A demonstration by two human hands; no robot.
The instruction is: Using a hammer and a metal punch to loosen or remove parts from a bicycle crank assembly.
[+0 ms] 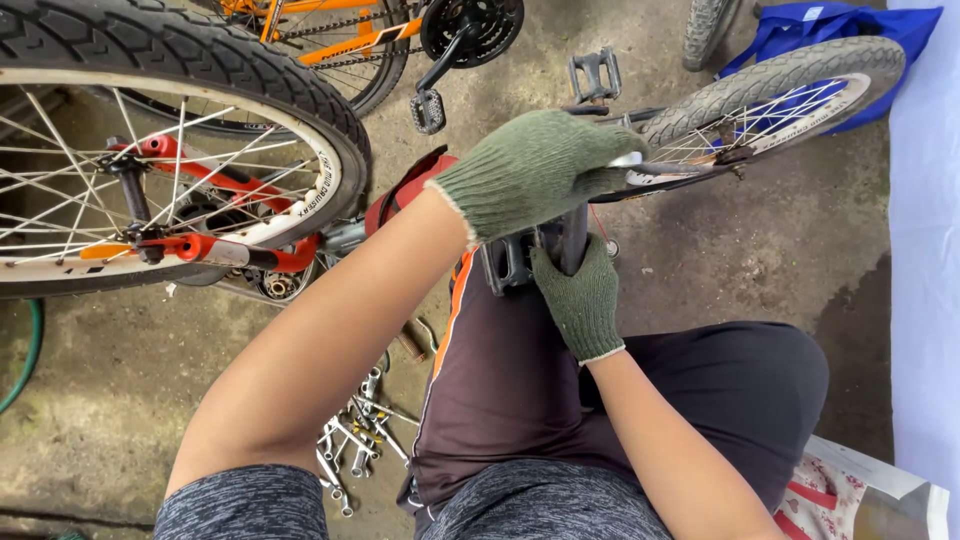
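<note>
Bike lies upturned, small wheel [775, 95] up at right. Left hand [535, 165] w/ glove is closed over frame near that wheel; right hand [580, 295] wraps dark crank arm [573, 238] by pedal [508, 262]. Work looks mid-way (wrenches [355, 440] lie on floor, untouched).

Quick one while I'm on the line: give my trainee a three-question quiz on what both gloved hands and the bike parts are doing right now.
1. True or false: both hands wear green knit gloves.
2. Which hand grips the dark crank arm from below? A left, B right.
3. What lies on the ground by the left knee?

Key:
1. True: left hand and right hand are both gloved.
2. B; the left hand rests on top, near the small wheel.
3. A pile of metal wrenches.
</note>
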